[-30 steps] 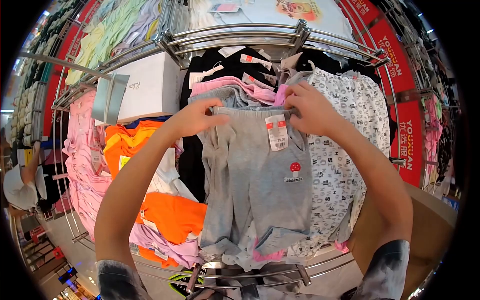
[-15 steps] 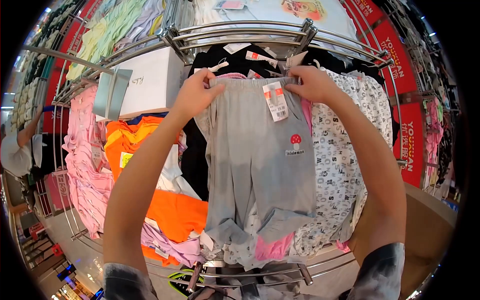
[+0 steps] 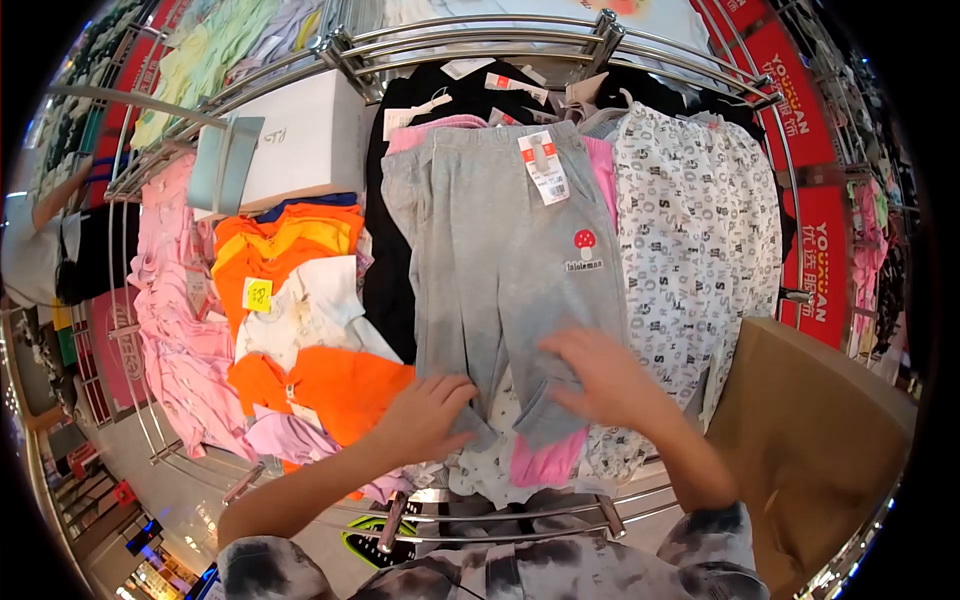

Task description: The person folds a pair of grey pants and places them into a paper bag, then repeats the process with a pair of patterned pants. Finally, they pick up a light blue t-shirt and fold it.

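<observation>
Grey pants (image 3: 470,230) lie face up on a pile of clothes, waistband at the far side, with a red mushroom print and a white price tag (image 3: 545,168). My left hand (image 3: 425,412) rests at the lower end of one leg, thumb apart from the fingers. On the other leg, near its cuff, is my right hand (image 3: 605,380), slightly blurred, with its fingers spread. Pink fabric (image 3: 548,458) shows beneath the cuffs. White letter-print pants (image 3: 690,250) lie just to the right.
Chrome rails (image 3: 480,48) border the display bin. A white box (image 3: 300,150) stands at the back left, above orange clothes (image 3: 330,395) and pink clothes (image 3: 180,330). At the lower right is a brown cardboard box (image 3: 810,430). Another person (image 3: 45,240) is at the far left.
Both hands have let go of the waistband and come down toward me to the leg ends. The grey pants now lie flat on the pile.
</observation>
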